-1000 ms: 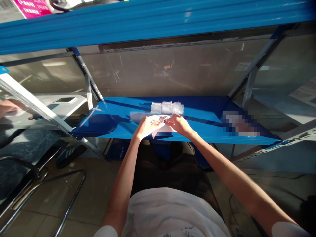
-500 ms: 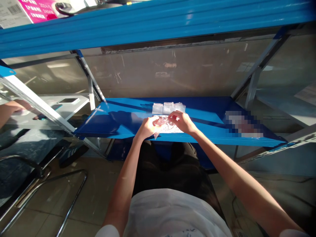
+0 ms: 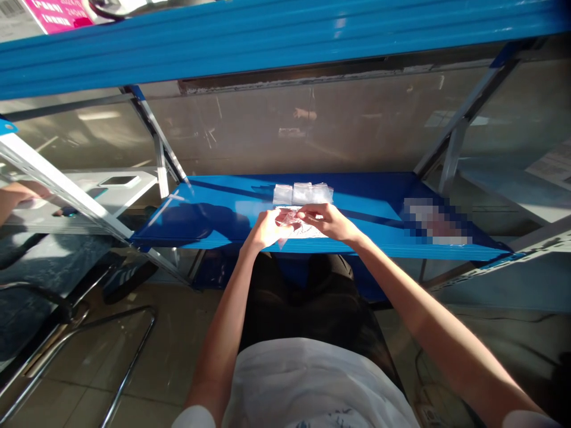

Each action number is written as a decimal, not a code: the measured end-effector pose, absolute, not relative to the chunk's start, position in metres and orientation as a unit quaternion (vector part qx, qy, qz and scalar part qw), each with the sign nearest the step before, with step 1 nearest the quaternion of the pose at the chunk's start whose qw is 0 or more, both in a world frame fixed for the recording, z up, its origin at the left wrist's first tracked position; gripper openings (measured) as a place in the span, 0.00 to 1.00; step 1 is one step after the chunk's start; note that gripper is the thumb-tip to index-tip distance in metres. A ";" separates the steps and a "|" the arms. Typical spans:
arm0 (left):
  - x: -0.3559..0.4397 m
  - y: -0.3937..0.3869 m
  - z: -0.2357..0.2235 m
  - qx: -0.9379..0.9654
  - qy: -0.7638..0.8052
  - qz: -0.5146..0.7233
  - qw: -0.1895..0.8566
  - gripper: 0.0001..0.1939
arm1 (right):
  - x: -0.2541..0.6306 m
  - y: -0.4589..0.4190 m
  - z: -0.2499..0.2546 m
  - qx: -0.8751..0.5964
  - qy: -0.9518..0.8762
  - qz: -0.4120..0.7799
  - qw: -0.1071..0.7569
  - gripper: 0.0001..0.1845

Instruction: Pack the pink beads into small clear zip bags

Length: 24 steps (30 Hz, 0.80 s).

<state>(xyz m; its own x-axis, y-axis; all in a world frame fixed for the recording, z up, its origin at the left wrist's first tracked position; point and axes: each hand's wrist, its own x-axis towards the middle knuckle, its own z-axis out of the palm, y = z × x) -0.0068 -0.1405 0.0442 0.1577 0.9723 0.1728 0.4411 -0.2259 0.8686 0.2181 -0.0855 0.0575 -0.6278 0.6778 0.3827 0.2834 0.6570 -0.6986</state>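
Beneath both hands stretches the blue shelf, with a row of clear zip bags lying just beyond the fingers. Between the hands is a clear plastic bag, pinched by the left hand; the right hand has its fingers bent at the bag, whether gripping anything I cannot tell.

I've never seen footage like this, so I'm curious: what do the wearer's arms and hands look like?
Human ones: short white sleeves end above bare forearms. The left hand and right hand wear no gloves, and no watch shows. Rings are too small to tell.
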 end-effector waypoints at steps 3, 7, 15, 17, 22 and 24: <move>-0.008 -0.138 0.041 0.688 0.516 0.391 0.328 0.25 | 0.220 -0.095 0.060 -0.264 -0.854 0.342 0.289 0.25; -0.007 -0.139 0.039 0.698 0.471 0.412 0.348 0.23 | 0.216 -0.099 0.055 -0.266 -0.844 0.356 0.299 0.22; -0.004 -0.130 0.034 0.641 0.508 0.468 0.334 0.13 | 0.222 -0.105 0.045 -0.335 -0.771 0.388 0.379 0.12; -0.003 -0.128 0.033 0.635 0.509 0.475 0.335 0.11 | 0.226 -0.109 0.046 -0.346 -0.746 0.411 0.395 0.14; 0.004 -0.131 0.035 0.617 0.497 0.486 0.369 0.13 | 0.237 -0.109 0.047 -0.361 -0.684 0.465 0.431 0.20; 0.006 -0.132 0.036 0.617 0.501 0.481 0.371 0.15 | 0.240 -0.107 0.045 -0.367 -0.670 0.472 0.439 0.18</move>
